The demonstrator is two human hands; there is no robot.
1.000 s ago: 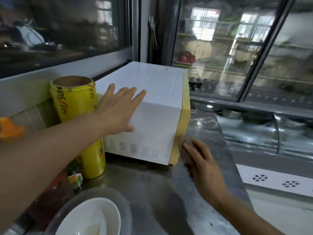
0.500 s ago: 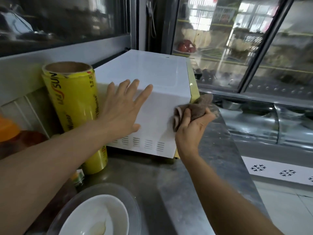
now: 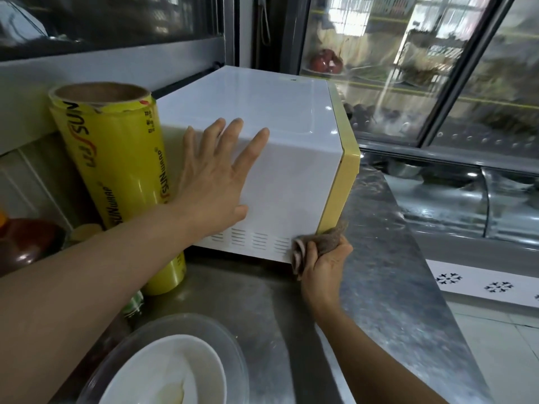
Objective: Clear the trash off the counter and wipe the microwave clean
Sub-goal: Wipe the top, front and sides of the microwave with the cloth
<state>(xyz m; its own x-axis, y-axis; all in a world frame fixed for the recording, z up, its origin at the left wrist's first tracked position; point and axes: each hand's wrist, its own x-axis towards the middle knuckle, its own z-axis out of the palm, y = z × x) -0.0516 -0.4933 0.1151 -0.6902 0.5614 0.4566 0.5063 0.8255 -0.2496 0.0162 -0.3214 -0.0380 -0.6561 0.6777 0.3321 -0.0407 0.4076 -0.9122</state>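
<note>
A white microwave (image 3: 294,158) with a yellow front frame stands on the steel counter (image 3: 379,287), its side wall facing me. My left hand (image 3: 215,182) lies flat with spread fingers on that side wall near the top edge. My right hand (image 3: 323,263) grips a bunched brown cloth (image 3: 320,240) and presses it against the lower front corner of the side wall, beside the vent slots. The microwave's door is hidden from this angle.
A tall yellow roll of cling wrap (image 3: 116,176) stands upright just left of the microwave. A white bowl (image 3: 163,374) in a clear dish sits near me. A dark sauce bottle (image 3: 26,243) is at far left. A glass display fridge (image 3: 423,68) stands behind.
My right hand lifted the cloth from the counter to the upper front edge of the side wall, then dragged it down to the lower front corner. My left hand stayed pressed on the microwave.
</note>
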